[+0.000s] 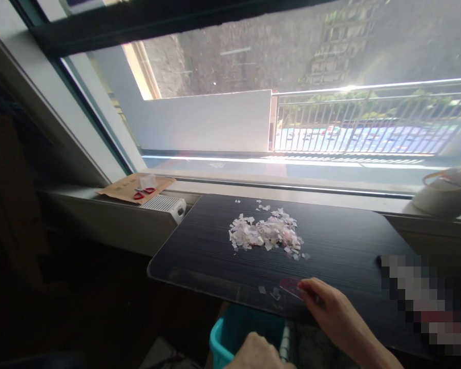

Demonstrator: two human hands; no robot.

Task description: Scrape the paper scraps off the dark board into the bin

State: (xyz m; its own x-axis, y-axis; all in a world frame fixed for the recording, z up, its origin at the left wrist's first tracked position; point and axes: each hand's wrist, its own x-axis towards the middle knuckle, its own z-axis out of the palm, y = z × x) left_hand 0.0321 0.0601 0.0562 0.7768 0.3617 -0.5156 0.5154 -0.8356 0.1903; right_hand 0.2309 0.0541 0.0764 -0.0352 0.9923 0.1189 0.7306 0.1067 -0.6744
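Observation:
My right hand [322, 302] is above the front edge of a dark table [200, 246]. Its fingers pinch a flat, reddish, see-through piece with a rounded end [290, 287], which lies low against the tabletop; its exact kind is unclear. A few paper scraps [275, 293] lie just left of this piece. Farther back on the table spreads a loose heap of small white paper pieces [267, 231]. My left hand [255, 352] is closed at the near side of a teal bin [218, 335] below the table edge. Its fingertips are hidden, but it appears to grip the bin's rim.
Red-handled scissors [144, 192] and a brown paper envelope [119, 188] lie on the sill at left, above a white radiator [167, 206]. A pale container [443, 192] stands on the sill at right. A pixelated object [418, 292] covers the table's right side. A window is behind.

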